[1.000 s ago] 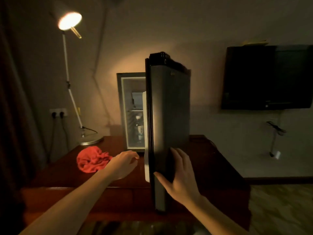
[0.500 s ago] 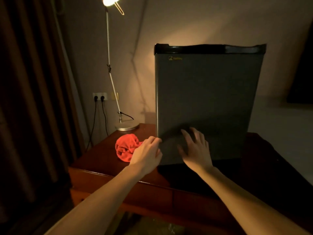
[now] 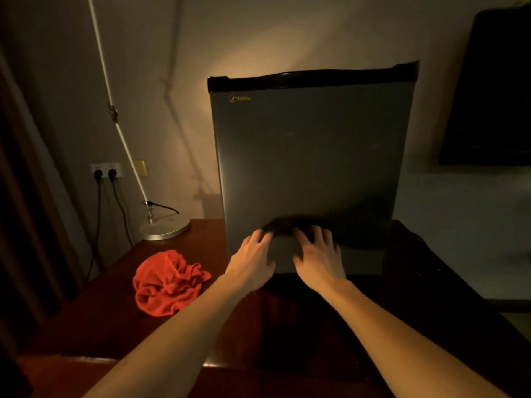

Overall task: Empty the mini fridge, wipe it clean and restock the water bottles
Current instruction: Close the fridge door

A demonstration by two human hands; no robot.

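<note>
A dim room with a plain wall, lit warmly from above and to the left, frames a dark wooden table (image 3: 184, 334) that fills the lower part of the head view. On the table stands the mini fridge (image 3: 310, 168), upright, its grey door shut and facing the camera, with a black strip along the top edge and a small yellow logo in the upper left corner of the door; with the door shut, nothing inside it can be seen, and no water bottles are in view. Both bare forearms reach forward to the lower part of that door. The left hand (image 3: 253, 257) lies with fingers spread and fairly straight against the door, its fingertips blurred, gripping nothing. The right hand (image 3: 319, 257) is just beside it, also flat on the door with fingers extended and apart, holding nothing. To the left of the fridge, apart from it, a crumpled red cloth (image 3: 169, 282) lies on the table top near the left forearm. Behind the cloth, near the wall, sits the round metal base of a lamp (image 3: 165, 228), whose thin white arm rises slanting up out of the picture. On the wall to the left, a double socket (image 3: 106, 170) has two black plugs in it, their cables hanging down. At the right edge a dark wall-mounted screen (image 3: 488, 90) hangs.
</note>
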